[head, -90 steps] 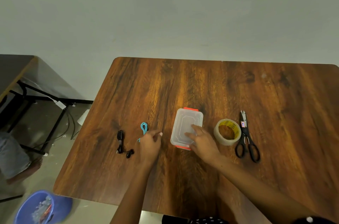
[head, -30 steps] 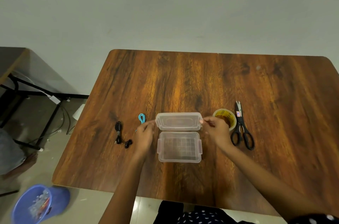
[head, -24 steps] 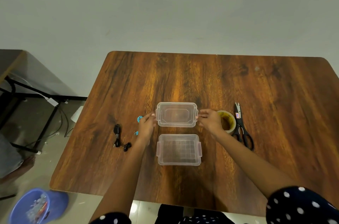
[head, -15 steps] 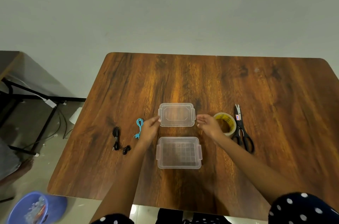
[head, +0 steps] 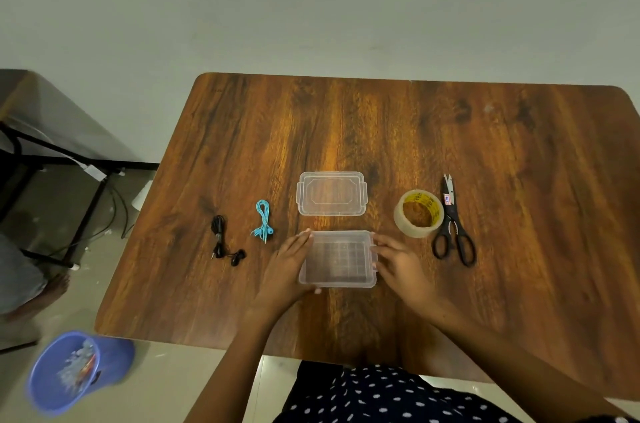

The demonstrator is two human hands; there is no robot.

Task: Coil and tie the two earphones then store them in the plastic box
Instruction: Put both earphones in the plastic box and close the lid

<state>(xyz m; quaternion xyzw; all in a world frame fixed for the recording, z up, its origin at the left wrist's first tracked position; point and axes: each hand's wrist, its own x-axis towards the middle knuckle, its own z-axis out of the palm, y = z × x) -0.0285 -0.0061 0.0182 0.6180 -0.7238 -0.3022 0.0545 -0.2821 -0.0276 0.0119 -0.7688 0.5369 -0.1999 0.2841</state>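
Note:
The clear plastic box (head: 337, 258) stands open and empty on the wooden table (head: 398, 131), held between my two hands. My left hand (head: 287, 270) grips its left side and my right hand (head: 398, 263) grips its right side. Its clear lid (head: 331, 193) lies flat on the table just beyond it. A coiled blue earphone (head: 263, 221) lies left of the box. Further left lies a coiled black earphone (head: 223, 242), its buds at the near end.
A roll of clear tape (head: 419, 213) and black scissors (head: 452, 227) lie right of the box. A blue bucket (head: 74, 370) stands on the floor at the near left. Another table with black legs (head: 52, 159) is at the far left.
The lid was lifted off the box and set down beyond it. Both hands then let go of the lid and moved back to the box's two sides.

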